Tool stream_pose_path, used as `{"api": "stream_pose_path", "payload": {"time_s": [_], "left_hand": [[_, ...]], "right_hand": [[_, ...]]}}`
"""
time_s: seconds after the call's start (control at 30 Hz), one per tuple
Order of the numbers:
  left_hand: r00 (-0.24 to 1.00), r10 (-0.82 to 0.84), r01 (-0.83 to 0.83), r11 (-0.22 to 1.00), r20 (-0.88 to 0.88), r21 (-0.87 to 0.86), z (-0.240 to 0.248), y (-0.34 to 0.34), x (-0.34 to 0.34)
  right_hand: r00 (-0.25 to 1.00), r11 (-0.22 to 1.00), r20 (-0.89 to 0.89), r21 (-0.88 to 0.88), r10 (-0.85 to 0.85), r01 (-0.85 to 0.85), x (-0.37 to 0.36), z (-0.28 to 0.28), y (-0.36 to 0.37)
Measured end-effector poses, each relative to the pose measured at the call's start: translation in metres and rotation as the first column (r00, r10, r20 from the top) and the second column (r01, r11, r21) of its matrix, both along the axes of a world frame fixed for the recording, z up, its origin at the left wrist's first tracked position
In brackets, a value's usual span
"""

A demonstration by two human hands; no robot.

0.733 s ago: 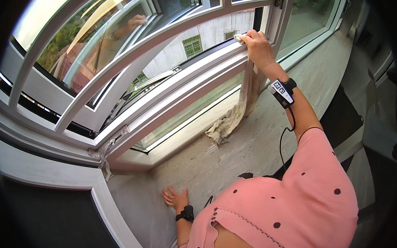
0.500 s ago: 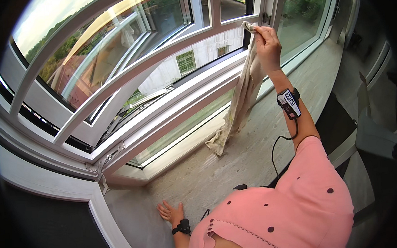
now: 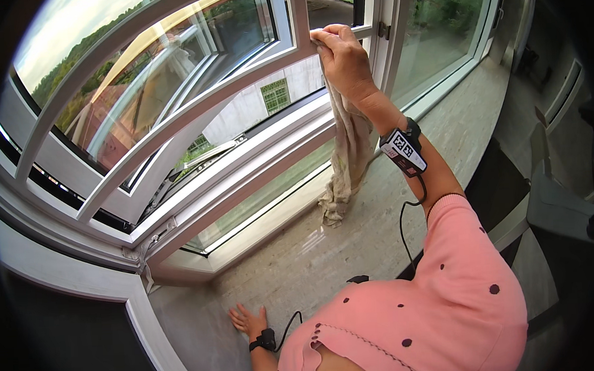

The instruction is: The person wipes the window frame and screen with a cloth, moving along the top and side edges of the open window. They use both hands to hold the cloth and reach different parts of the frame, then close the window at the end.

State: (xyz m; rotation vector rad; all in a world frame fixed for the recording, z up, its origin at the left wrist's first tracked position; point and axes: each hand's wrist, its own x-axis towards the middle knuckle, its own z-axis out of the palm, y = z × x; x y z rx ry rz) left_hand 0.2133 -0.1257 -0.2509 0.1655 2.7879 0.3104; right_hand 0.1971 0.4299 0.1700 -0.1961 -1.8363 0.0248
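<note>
My right hand (image 3: pixel 346 59) is raised at the window's grille bars (image 3: pixel 300 26), its fingers closed on a beige cloth (image 3: pixel 345 143). A bit of the cloth is pressed against a white bar where an upright and a crosspiece meet. The rest hangs down in folds past the lower frame, its end close to the stone sill (image 3: pixel 333 250). Down at the lower left, my left hand (image 3: pixel 251 319) rests flat on the sill beside the grey wall, fingers spread, holding nothing.
An opened window sash (image 3: pixel 199 64) tilts outward beyond the bars, with a metal stay arm (image 3: pixel 216 151) below it. A dark panel with a white frame (image 3: pixel 138 318) stands at left. A fixed pane (image 3: pixel 449 33) is at right. A black cable (image 3: pixel 402 227) hangs from my right wrist device.
My right hand has moved left along the bars with the cloth, from near the side post to the upright bar. The cloth's lower end swung slightly. My left hand stays on the sill.
</note>
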Motion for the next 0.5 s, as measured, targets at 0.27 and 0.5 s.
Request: {"api": "stream_pose_path", "payload": {"time_s": [0.27,0.5], "left_hand": [[1.000,-0.008,0.008,0.999,0.000,0.041,0.003,0.000,0.002],[1.000,-0.016,0.017,0.999,-0.025,0.045,-0.008,-0.002,0.001]], "right_hand": [[0.955,0.920,0.066,-0.255,-0.290,0.297,0.023,0.020,0.066],[1.000,0.998,-0.030,-0.064,0.006,-0.008,-0.002,0.001,-0.014]]}}
